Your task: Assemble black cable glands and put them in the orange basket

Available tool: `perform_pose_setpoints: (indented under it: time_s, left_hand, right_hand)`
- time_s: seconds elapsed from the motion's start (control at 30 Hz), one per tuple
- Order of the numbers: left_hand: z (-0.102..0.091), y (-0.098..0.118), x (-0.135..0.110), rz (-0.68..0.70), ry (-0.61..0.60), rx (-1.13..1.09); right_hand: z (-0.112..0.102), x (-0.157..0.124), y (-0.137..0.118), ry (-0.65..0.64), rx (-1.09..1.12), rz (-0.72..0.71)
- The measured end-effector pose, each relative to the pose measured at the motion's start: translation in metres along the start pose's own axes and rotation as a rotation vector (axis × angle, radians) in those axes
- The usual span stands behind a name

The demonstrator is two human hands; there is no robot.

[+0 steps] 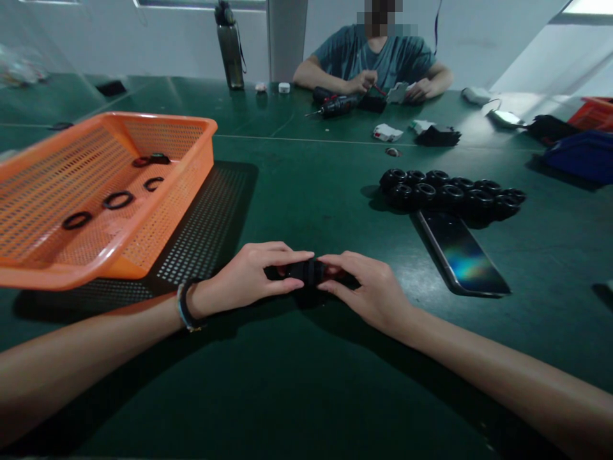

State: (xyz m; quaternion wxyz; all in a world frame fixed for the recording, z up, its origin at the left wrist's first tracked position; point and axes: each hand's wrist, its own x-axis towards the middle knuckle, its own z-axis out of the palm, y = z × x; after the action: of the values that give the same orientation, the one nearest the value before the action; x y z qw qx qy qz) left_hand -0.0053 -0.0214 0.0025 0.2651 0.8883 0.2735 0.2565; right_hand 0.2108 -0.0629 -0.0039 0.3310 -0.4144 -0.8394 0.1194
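Note:
My left hand (249,276) and my right hand (371,287) meet over the green table (306,383), both pinched on one small black round part (309,271) held between their fingertips. The part is mostly covered by my fingers. A cluster of several similar black round parts (450,191) lies on the table to the far right of my hands. An orange perforated basket (96,191) stands tilted at the left, with several thin black rings (117,200) lying in it.
A phone (462,254) lies face up just right of my hands. Across the table a person (378,61) works with a black power tool (335,104) and small parts. A bottle (230,48) stands at the back; blue and red bins (582,153) are far right.

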Motion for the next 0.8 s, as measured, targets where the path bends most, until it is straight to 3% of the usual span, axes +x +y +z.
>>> perform_pose_setpoints:
  time_s: [0.8]
  left_hand:
    - [-0.0014,0.0018,0.0015,-0.064,-0.026,-0.032]
  right_hand:
    - [0.0048,-0.0013,0.0013,0.021,0.001,0.023]
